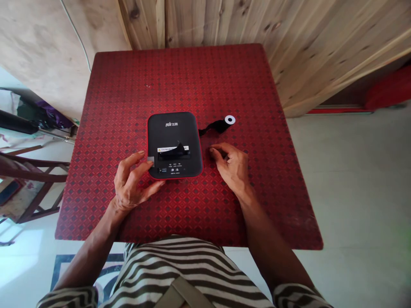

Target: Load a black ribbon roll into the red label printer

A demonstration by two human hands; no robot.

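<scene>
A black device (175, 134) with a red edge lies on the red patterned table (180, 77). Dark film stands curled up out of a slot near its front. My left hand (132, 179) is at the device's front left corner, fingers apart, with fingertips on a small grey piece (150, 161) there and the thumb near the front edge. To the right of the device, my right hand (231, 164) rests with thumb and index finger brought together; whether anything is between them cannot be made out. Behind it lies a roll (230, 119) with a white end, its dark film running towards the device's right side.
Wooden panelling (218, 23) stands behind the table. A wooden chair (41, 184) and piled items are at the left. Pale tiled floor (349, 179) shows on the right, with a red object (390, 87) at the far right.
</scene>
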